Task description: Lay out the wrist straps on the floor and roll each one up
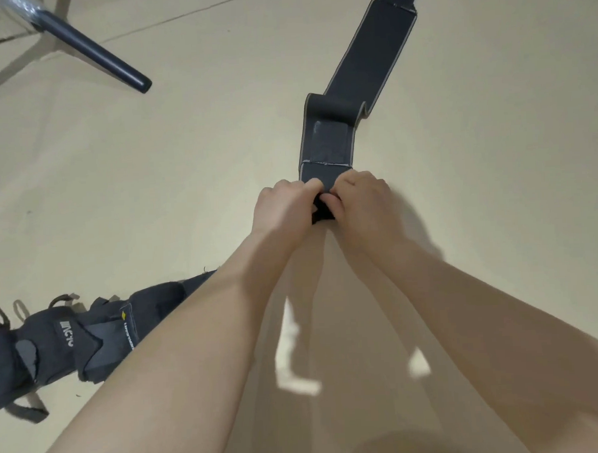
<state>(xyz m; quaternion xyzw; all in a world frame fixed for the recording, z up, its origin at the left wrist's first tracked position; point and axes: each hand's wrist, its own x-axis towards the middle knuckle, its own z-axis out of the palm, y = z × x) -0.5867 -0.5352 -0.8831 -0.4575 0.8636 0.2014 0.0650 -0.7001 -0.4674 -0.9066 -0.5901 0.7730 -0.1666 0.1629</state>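
A long dark wrist strap (360,83) lies stretched out on the pale floor (152,184), running from the hands away toward the top right edge of the view. Partway along, it buckles up into a small raised fold, with a shiny patch just on the near side of that fold. Its near end is gathered into a small dark roll (322,210), and that roll sits right inside the grip: the left hand (283,210) and right hand (365,206) meet knuckle to knuckle over it, fingers curled and pinching the rolled end between them, so most of it is hidden. To the lower left, partly behind the left forearm, more dark straps (66,342) with loops and white lettering lie in a heap. A dark chair leg (91,50) slants across the upper left.
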